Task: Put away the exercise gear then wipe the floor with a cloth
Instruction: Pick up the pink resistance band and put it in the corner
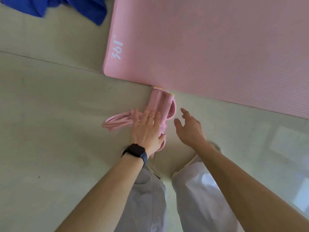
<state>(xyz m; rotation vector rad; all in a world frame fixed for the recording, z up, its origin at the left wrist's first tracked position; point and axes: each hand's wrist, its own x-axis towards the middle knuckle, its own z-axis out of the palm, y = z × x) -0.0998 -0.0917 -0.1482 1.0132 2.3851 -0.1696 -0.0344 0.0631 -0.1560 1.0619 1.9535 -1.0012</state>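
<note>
flat left hand (147, 129) presses a coiled pink skipping rope (117, 122) (floppy, so probably grip the stiff handles (158, 101)); right hand (189, 128) spread

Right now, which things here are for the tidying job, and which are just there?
For the job: pink mat, pink skipping rope, blue cloth, floor to wipe.
Just there: wristwatch, ring, shoes.
</note>
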